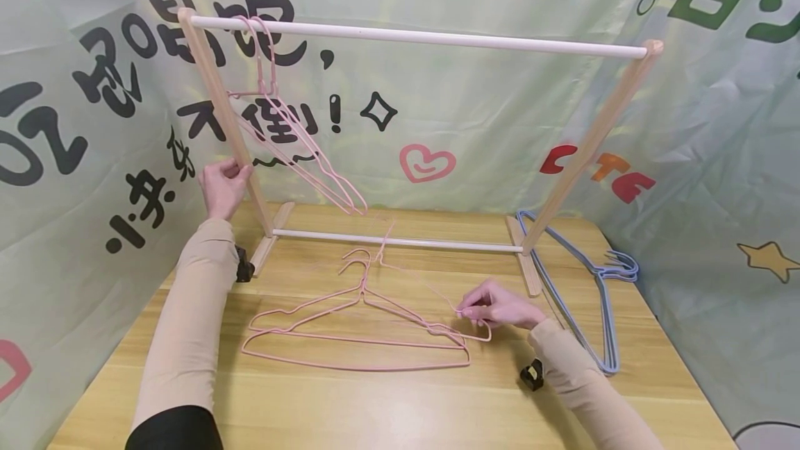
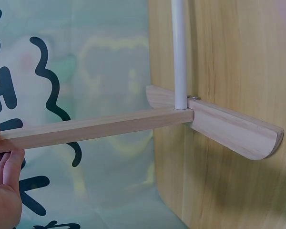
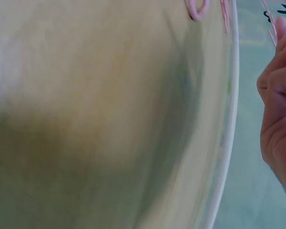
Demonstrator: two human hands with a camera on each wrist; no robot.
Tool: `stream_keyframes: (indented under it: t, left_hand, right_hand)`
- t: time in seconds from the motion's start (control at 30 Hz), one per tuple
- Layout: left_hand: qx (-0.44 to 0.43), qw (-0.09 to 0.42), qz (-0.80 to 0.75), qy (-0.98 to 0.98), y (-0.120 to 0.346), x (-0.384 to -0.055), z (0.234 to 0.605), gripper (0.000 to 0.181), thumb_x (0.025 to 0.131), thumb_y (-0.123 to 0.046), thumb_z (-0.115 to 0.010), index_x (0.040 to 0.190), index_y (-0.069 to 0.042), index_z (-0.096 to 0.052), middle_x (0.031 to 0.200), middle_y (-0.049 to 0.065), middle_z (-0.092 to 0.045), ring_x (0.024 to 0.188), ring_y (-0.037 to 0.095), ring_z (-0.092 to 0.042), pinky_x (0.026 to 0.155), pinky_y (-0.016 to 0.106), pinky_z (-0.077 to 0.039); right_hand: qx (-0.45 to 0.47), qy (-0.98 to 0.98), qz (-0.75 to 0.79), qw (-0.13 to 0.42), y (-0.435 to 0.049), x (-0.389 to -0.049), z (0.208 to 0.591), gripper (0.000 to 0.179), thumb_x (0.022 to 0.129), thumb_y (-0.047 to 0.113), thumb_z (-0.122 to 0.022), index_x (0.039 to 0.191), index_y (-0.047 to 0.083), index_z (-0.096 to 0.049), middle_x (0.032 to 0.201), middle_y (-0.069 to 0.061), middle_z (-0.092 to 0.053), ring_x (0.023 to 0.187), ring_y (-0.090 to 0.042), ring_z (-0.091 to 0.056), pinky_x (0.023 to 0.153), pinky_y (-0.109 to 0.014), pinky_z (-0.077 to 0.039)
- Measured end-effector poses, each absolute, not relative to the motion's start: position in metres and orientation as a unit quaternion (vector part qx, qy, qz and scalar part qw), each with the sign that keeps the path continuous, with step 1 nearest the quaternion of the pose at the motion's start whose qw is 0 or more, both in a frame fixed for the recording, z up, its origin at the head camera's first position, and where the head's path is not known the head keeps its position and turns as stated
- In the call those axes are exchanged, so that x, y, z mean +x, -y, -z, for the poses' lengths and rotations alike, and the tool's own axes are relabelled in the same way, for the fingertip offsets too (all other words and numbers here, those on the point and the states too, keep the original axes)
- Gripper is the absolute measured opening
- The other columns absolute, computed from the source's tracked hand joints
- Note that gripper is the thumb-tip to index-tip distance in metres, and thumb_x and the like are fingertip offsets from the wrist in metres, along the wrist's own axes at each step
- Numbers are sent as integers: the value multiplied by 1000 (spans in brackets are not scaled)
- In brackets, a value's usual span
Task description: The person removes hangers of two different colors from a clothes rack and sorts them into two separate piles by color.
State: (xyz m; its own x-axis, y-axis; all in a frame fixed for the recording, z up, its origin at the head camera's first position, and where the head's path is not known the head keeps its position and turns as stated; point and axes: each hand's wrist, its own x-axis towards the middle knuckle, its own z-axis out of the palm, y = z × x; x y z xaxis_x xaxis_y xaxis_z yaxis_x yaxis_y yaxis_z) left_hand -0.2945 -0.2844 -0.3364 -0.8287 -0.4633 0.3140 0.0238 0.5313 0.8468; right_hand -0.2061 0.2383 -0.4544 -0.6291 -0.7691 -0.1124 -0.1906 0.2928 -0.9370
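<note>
My left hand (image 1: pixel 223 188) grips the left wooden post (image 1: pixel 214 89) of a small clothes rack around its middle; the left wrist view shows thumb and fingers on opposite sides of that post. Low over the table, my right hand (image 1: pixel 500 307) pinches the shoulder of a pink clothes hanger (image 1: pixel 382 248), which is blurred and tilted, hook toward the rack. Just in front of it, more pink hangers (image 1: pixel 364 290) lie overlapping on the table, hooks pointing away from me. Two pink hangers (image 1: pixel 273 82) hang from the left end of the rack's white top bar (image 1: pixel 412 36).
Several blue hangers (image 1: pixel 606 304) lie at the right, beside the rack's right foot (image 1: pixel 525 262). A white lower bar (image 1: pixel 400 242) joins the two feet. Behind the wooden table (image 1: pixel 375 415) hangs a printed cloth (image 1: pixel 500 110).
</note>
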Motion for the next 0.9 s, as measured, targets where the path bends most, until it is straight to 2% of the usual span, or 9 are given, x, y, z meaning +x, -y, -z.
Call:
stream_keyframes:
  t: [0.17, 0.33, 0.67, 0.83, 0.9]
  left_hand:
    - [130, 263, 466, 835, 285, -295, 336, 34, 96, -21, -66, 125, -4, -70, 120, 19, -71, 116, 32, -69, 105, 35, -51]
    - [125, 266, 463, 836, 285, -295, 337, 34, 96, -20, -66, 125, -3, -69, 120, 20, -71, 116, 34, -69, 105, 37, -51]
    - [125, 265, 469, 833, 285, -295, 337, 35, 96, -20, -66, 127, -3, -69, 122, 20, -70, 117, 33, -68, 104, 39, -52]
    - [127, 263, 471, 832, 286, -296, 338, 35, 96, -21, -66, 127, -3, -68, 122, 19, -70, 117, 33, -69, 103, 38, -53]
    - [127, 263, 473, 831, 286, -295, 337, 35, 96, -20, -66, 127, -3, -68, 122, 19, -70, 117, 33, -69, 103, 37, -53]
  right_hand:
    - [-321, -738, 492, 331, -231, -204, 460, 24, 100, 7, -58, 104, -13, -71, 73, -39, -52, 46, 3, -39, 40, -14, -28]
    - [-333, -732, 485, 342, -226, -203, 464, 24, 100, 7, -57, 103, -13, -71, 76, -45, -52, 45, 4, -38, 39, -14, -30]
    - [-358, -721, 478, 351, -217, -204, 470, 23, 99, 3, -55, 105, -14, -70, 76, -43, -57, 44, 4, -40, 39, -14, -32]
    - [-350, -738, 476, 325, -213, -203, 468, 21, 97, 3, -61, 104, -13, -72, 82, -36, -64, 46, 4, -42, 39, -13, -34]
    - [-354, -761, 465, 281, -211, -202, 463, 19, 94, 4, -65, 103, -11, -73, 90, -30, -68, 57, 2, -51, 50, -13, -43]
